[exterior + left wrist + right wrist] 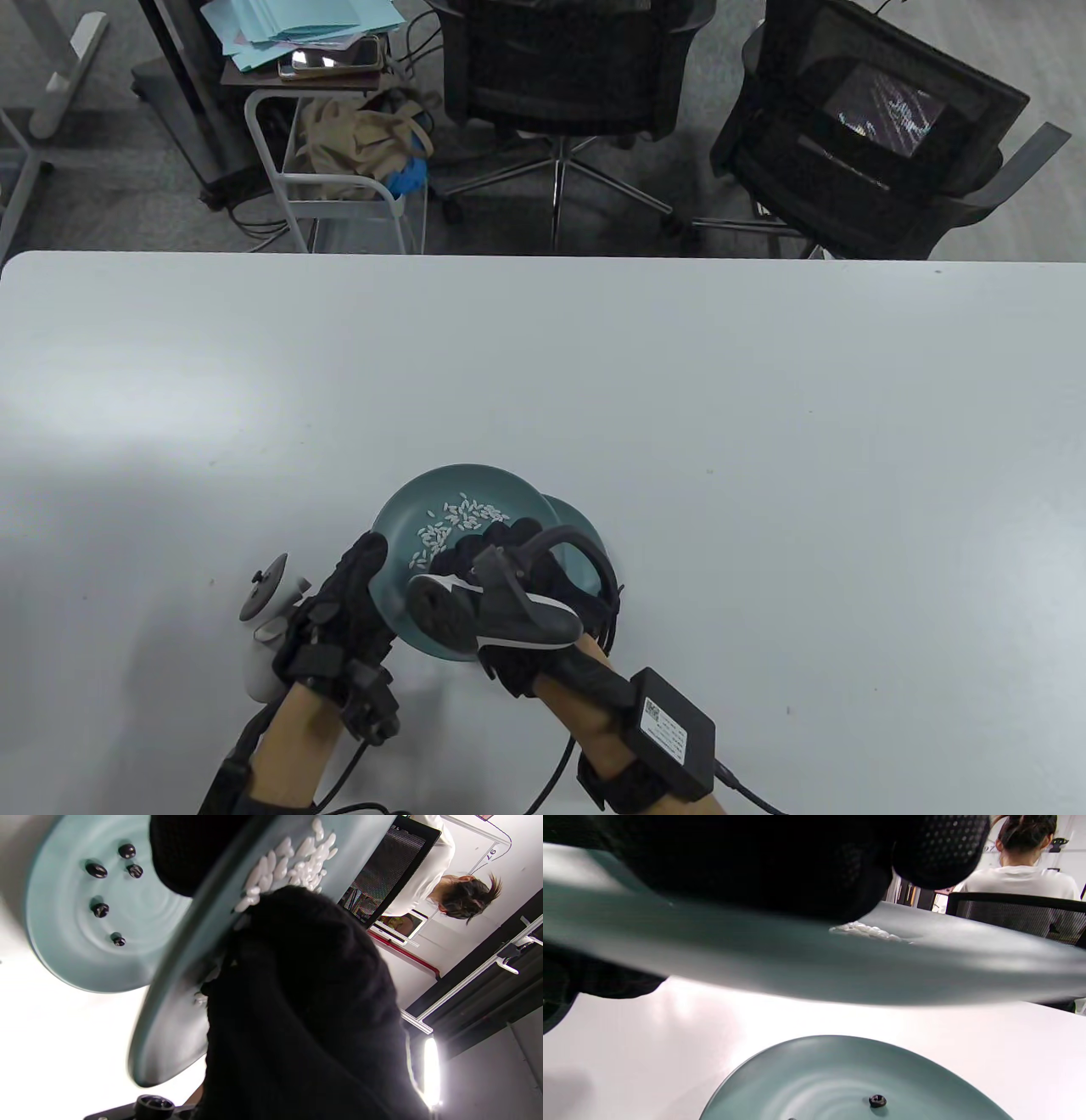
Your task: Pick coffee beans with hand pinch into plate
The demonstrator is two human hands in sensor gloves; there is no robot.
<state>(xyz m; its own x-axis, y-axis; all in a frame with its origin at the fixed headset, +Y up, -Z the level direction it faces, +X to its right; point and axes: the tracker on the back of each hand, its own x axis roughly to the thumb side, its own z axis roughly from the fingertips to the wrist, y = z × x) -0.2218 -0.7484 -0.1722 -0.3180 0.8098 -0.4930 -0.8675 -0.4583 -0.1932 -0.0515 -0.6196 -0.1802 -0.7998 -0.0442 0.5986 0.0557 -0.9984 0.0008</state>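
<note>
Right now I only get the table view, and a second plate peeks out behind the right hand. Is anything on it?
Observer: Yes. The left wrist view shows five small dark pieces scattered on that lower plate.
Operator: Is the plate with the white grains resting on it?
Observer: No. In the right wrist view the upper plate is raised, with bare table showing between the two plates.
Operator: Is anyone else in the room?
Observer: The right wrist view shows a person in a white top beyond a black chair, facing away.
</note>
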